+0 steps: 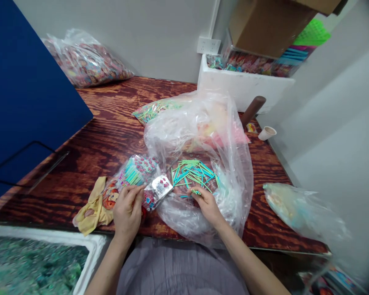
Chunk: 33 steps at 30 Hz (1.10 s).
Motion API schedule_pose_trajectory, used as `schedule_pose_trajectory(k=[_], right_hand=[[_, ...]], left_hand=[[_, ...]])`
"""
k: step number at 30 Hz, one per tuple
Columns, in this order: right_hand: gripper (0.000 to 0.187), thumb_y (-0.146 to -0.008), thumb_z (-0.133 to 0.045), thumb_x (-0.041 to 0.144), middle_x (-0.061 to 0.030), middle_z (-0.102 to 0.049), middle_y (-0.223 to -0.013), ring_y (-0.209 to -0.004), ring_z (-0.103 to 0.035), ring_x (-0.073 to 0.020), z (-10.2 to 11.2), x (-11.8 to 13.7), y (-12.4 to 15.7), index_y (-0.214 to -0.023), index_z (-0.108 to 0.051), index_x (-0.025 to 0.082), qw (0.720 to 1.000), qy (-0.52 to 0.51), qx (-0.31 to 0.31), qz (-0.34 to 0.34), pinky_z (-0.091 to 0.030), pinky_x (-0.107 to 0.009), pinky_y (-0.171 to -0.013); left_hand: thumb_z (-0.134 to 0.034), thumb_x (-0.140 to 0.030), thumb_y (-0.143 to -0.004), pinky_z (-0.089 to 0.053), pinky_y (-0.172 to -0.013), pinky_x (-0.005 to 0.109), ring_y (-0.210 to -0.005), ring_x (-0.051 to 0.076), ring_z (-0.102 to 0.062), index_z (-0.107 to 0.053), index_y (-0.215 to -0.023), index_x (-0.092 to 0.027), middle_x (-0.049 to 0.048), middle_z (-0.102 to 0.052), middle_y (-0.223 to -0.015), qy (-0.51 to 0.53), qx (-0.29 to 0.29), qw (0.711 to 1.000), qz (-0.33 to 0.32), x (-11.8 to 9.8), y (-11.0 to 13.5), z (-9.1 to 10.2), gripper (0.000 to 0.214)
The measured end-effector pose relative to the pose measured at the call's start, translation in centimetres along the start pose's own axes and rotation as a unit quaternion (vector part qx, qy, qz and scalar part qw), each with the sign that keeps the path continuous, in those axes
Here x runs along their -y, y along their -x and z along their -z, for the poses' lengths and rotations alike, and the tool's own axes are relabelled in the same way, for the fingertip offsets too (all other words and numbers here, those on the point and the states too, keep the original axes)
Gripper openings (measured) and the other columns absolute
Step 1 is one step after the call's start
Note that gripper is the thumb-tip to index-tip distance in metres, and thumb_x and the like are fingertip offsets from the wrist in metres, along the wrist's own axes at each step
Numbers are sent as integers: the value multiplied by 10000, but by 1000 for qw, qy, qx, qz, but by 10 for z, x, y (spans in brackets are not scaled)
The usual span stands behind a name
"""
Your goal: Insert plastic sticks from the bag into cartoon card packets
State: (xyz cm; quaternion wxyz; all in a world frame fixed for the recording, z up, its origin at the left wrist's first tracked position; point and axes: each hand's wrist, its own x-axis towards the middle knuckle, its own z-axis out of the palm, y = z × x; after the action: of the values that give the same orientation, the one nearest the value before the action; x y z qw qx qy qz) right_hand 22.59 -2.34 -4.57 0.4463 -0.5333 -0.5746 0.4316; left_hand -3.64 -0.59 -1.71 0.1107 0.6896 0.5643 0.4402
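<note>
Currently my left hand (127,209) grips a packet (158,189); beside it, my right hand (208,203) pinches sticks (196,191) so lightly they could slip and scatter.

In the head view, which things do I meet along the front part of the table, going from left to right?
Yellow cloth → left hand → small printed packet → right hand pinching green sticks → filled plastic bag.
</note>
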Motion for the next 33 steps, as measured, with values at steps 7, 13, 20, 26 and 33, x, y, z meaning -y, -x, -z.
schedule_pose_trajectory(k=[7, 13, 20, 26, 33], right_hand=[[177, -927, -543, 271, -37, -727, -938, -923, -663, -208, 2, 4, 1, -928, -714, 226, 1000, 5, 1, -3, -473, -315, -861], [166, -916, -548, 278, -37, -727, -921, -916, -669, -210, 2, 10, 0, -917, -705, 226, 1000, 10, 5, -1, -475, -317, -854], [174, -905, -542, 305, -42, -728, -934, -918, -672, -214, 2, 10, -1, -939, -691, 221, 1000, 10, 10, -22, -483, -333, -859], [107, -878, -461, 259, 15, -660, -714, -645, -630, -182, 10, 6, -15, -872, -566, 239, 994, 84, 28, -70, -476, -300, -658], [140, -830, -518, 299, 6, -634, -675, -681, -616, -200, 24, 11, -37, -704, -489, 245, 985, 164, -18, -47, -479, -315, -680]], left_hand=[[-520, -260, -957, -472, -821, 292, -910, 178, -622, -699, -1044, -202, 38, -641, -964, 44, 41, 998, 9, 3, 8, -3, 207], [-521, -253, -956, -466, -831, 284, -916, 175, -623, -701, -1046, -198, 37, -643, -966, 58, 43, 997, 15, -1, 6, -1, 208], [-531, -258, -954, -462, -807, 272, -897, 166, -618, -698, -1009, -193, 35, -639, -941, 78, 57, 995, 19, -1, 10, -1, 187], [-530, -257, -957, -460, -819, 271, -910, 163, -619, -694, -1009, -203, 38, -642, -959, 97, 76, 992, 28, -5, 12, -2, 181], [-545, -273, -947, -462, -815, 273, -923, 168, -624, -710, -998, -234, 31, -650, -957, 142, 104, 983, 51, -21, 11, -9, 178]])
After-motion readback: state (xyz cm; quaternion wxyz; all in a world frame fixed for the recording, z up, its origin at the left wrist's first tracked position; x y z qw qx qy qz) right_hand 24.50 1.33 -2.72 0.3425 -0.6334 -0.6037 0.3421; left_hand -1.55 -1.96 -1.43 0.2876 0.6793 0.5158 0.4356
